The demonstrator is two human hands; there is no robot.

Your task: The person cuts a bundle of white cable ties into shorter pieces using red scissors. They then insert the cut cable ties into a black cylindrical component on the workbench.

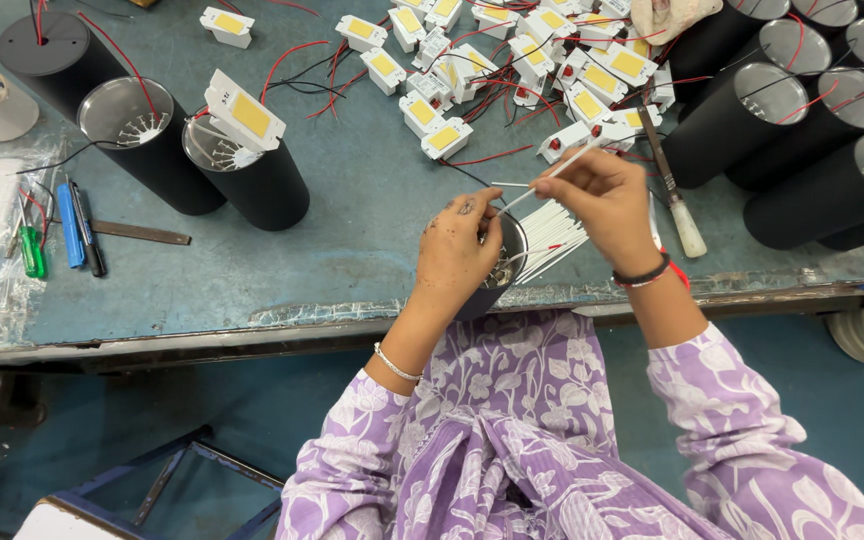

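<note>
Purple floral sleeves frame centre: left hand (459, 250) clamps black cylinder housing (500, 262) steady; right hand (602, 200) pinches white cable tie (550, 176), feeding it inside.

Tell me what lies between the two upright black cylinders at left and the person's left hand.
In the head view, between the upright black cylinders and the left hand, only bare blue-grey tabletop shows; the red wires and white modules lie farther back.

left of the dark cylinder (497, 275) gripped at the bench edge, three upright black cylindrical housings (142, 150) are counted; right of it, about seven lying housings (812, 190). beyond it, roughly twenty white led modules (447, 135) are scattered. far left, one blue pen (70, 225), one black pen (87, 240), one green-handled tool (32, 250).
</note>
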